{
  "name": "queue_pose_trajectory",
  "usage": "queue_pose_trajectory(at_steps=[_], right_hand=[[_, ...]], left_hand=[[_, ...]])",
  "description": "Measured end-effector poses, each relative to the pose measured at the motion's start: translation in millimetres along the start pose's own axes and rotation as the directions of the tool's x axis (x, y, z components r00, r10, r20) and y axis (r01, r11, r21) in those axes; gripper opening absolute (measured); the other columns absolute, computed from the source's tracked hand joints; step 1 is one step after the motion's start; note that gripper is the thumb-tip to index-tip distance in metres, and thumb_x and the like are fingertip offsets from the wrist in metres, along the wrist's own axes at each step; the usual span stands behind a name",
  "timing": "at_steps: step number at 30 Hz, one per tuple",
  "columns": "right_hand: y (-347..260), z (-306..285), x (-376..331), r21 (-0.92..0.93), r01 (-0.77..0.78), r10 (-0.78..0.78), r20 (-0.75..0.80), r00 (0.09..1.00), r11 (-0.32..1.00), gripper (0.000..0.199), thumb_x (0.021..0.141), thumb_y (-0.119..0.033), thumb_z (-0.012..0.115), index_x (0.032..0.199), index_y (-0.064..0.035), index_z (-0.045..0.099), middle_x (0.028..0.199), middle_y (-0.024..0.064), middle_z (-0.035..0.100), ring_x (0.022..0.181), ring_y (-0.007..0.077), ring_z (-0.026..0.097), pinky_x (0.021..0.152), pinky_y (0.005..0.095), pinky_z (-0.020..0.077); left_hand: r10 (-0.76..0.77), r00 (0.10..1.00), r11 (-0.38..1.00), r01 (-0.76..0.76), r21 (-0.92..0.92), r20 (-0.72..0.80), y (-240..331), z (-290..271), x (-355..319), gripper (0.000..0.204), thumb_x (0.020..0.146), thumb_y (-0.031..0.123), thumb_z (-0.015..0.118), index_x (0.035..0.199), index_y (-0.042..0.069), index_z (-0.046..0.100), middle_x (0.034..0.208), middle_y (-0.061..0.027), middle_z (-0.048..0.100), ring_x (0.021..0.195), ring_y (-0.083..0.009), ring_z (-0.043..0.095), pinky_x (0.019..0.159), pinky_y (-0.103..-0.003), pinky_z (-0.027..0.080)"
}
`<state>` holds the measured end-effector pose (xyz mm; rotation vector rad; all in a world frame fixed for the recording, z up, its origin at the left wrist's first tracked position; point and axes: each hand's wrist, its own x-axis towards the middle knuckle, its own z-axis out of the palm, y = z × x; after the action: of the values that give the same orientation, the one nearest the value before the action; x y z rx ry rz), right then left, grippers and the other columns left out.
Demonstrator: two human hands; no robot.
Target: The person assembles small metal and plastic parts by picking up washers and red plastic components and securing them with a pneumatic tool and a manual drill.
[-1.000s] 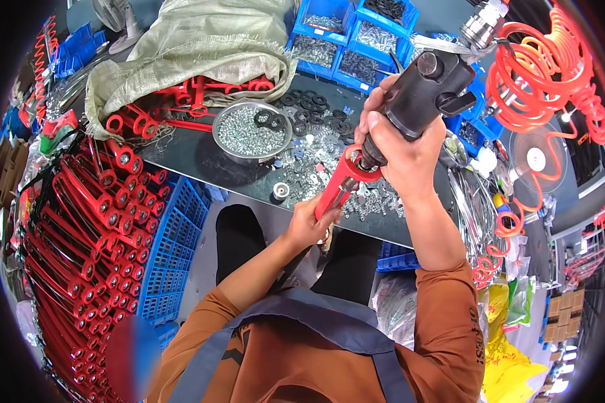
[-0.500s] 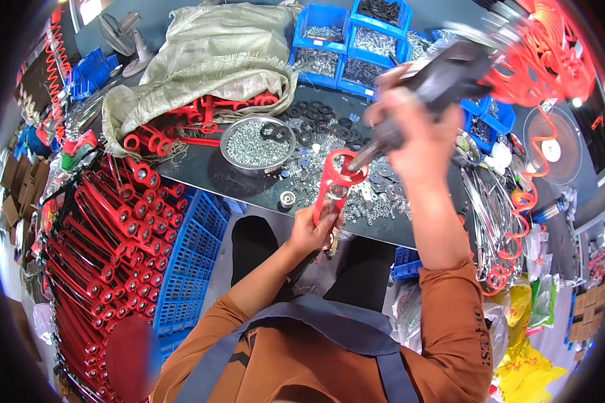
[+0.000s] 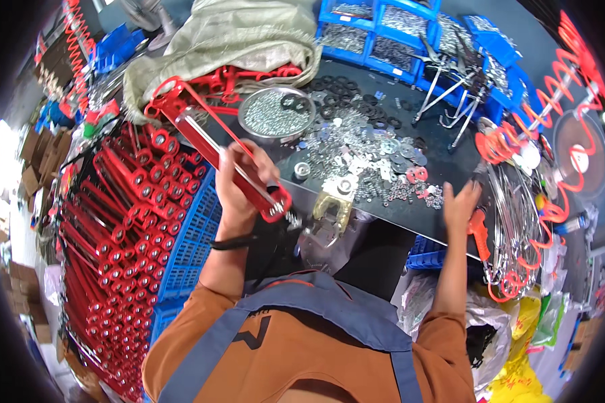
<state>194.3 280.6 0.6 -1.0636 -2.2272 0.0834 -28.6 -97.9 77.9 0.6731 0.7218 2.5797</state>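
Note:
My left hand (image 3: pixel 243 181) grips a long red metal caulking-gun frame (image 3: pixel 202 138), which slants from the table's near edge up to the left, its far end over the grey sack. My right hand (image 3: pixel 460 201) is at the right end of the black table (image 3: pixel 444 168), fingers spread, holding nothing. It hovers beside an orange-handled tool (image 3: pixel 479 232) hanging at the table's edge. A brass fork-shaped fixture (image 3: pixel 331 207) sticks out of the table's front edge between my hands.
A round metal dish of small parts (image 3: pixel 275 112) and loose washers and nuts (image 3: pixel 376 154) cover the table. Blue bins (image 3: pixel 383 33) of hardware line the back. A grey sack (image 3: pixel 228 37) holds red frames. Stacked red frames (image 3: pixel 121 221) fill blue crates at left. Red coiled hoses (image 3: pixel 558 134) hang right.
My right hand has let go of the black power tool and dropped to the table's right end. My left hand has swung the red frame up and to the left.

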Motion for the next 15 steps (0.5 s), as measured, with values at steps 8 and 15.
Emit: queue_pose_trajectory(at_steps=[8,15], right_hand=[[-260.5,-21.5,-122.3,0.987,0.156,-0.422,-0.126,0.898,0.038,0.078,0.092,-0.045,0.045,0.143,0.0067,0.016,0.137,0.026,0.041,0.13,0.0361,0.039,0.109,0.0408,0.0253],[-297.7,-43.4,-161.9,0.182,-0.976,-0.829,0.559,0.005,0.117,0.059,0.094,-0.02,0.051,0.143,-0.0042,0.022,0.135,0.0183,0.044,0.12,0.0269,0.049,0.101,0.041,0.04]], left_hand=[[0.067,0.944,0.913,-0.189,-0.361,-0.323,-12.3,-1.7,8.4,0.039,0.092,0.042,0.052,0.099,0.004,0.049,0.078,0.0004,0.042,0.064,-0.0106,0.041,0.063,-0.028,0.038],[0.224,0.97,0.97,-0.211,0.123,-0.099,102.8,-43.0,-29.9,0.037,0.094,0.028,0.05,0.114,-0.002,0.048,0.083,-0.0128,0.058,0.07,-0.022,0.058,0.069,-0.039,0.049]])
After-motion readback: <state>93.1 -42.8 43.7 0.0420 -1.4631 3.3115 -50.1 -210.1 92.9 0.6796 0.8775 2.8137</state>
